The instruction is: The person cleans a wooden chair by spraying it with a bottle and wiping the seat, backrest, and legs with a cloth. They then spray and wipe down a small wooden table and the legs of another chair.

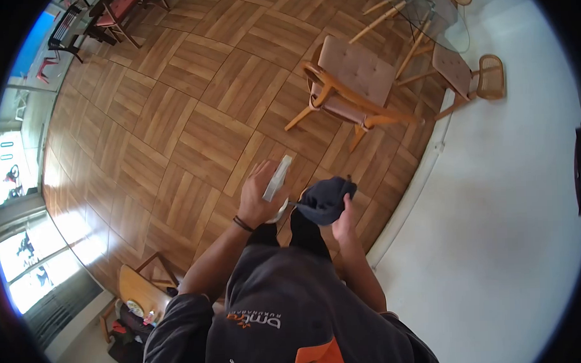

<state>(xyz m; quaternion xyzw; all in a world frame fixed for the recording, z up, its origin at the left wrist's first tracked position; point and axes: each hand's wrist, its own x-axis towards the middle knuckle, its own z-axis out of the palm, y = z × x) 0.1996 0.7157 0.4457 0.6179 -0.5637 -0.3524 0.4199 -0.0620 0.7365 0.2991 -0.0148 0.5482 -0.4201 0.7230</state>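
Head view: my left hand [258, 198] fingers pinch a flat grey pack [277, 178]; my right hand [343, 223] grips a dark cloth [324, 199]. I fear the pack slips to the floor [173, 121], the pinch being thin.

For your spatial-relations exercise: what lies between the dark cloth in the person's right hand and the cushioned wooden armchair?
In the head view, only bare wooden parquet floor lies between the dark cloth and the cushioned wooden armchair.
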